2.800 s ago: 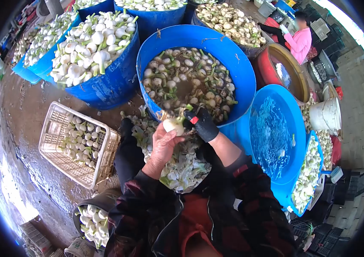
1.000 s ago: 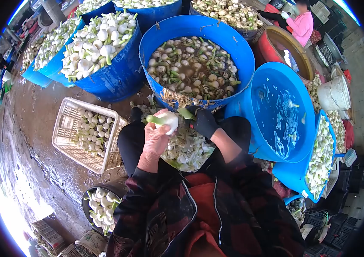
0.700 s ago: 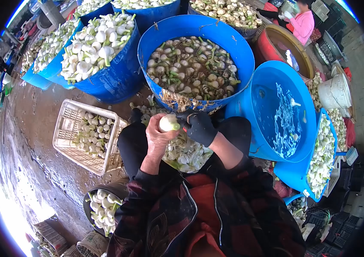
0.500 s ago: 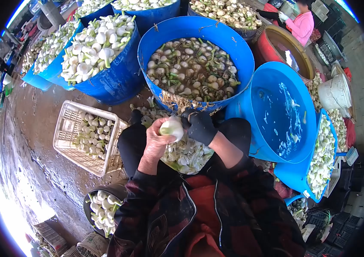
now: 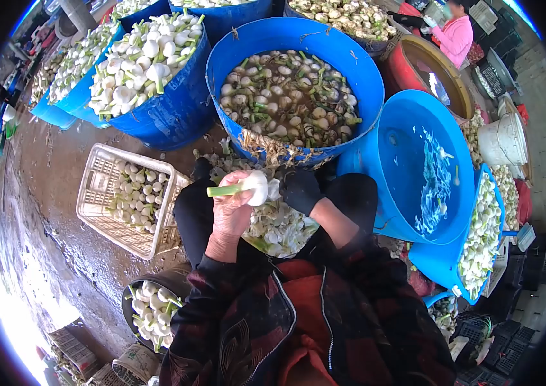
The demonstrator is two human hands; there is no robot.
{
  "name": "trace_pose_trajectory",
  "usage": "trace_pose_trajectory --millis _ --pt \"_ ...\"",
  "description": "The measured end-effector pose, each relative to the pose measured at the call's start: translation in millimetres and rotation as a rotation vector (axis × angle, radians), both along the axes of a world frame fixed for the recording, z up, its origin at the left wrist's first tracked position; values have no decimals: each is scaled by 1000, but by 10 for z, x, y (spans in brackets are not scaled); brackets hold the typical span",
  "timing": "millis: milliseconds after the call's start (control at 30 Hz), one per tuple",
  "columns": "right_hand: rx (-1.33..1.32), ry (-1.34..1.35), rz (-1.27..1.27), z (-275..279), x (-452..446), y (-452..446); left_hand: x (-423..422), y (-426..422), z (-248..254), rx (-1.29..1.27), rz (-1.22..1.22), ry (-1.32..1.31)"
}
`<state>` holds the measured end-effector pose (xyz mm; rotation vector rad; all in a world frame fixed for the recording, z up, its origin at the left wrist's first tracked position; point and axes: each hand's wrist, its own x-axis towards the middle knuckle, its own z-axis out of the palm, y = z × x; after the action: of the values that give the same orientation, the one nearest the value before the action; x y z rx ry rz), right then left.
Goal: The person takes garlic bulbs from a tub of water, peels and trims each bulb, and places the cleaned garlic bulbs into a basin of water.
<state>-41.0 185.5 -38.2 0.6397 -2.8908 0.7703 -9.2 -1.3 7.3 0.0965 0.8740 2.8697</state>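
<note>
My left hand [image 5: 232, 209] is bare and closed around a white garlic bulb [image 5: 257, 188], whose green stem sticks out to the left. Beside the bulb, my right hand [image 5: 302, 192] wears a black glove with its fingers closed. A pale strip of garlic skin [image 5: 273, 189] shows between the bulb and the glove, at the gloved fingertips. Under both hands, a heap of peeled-off garlic skins [image 5: 279, 233] lies between my knees.
In front stands a blue tub [image 5: 376, 77] of garlic in brown water. A light blue tub [image 5: 385, 193] tilts at the right. To the left are a white crate [image 5: 93, 212] of bulbs and a dark bucket [image 5: 130, 315] of stemmed garlic. A person in pink [image 5: 456, 35] sits far right.
The bulb has turned in my left hand, so its green stem now points left. My right hand has moved slightly right, and a strip of skin shows at its fingers.
</note>
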Motion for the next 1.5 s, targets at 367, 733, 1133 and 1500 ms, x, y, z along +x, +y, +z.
trace_pose_trajectory --millis 367,733,1133,1500 --pt "-342 138 158 766 77 -142 -24 -18 -83 -666 76 305" --pt "-151 -23 27 510 -8 12 22 -28 91 -542 -53 294" --pt "-317 -225 -130 295 114 101 -20 -160 101 -159 -15 222" --pt "-245 -16 84 939 224 -162 -66 -102 118 -769 62 511"
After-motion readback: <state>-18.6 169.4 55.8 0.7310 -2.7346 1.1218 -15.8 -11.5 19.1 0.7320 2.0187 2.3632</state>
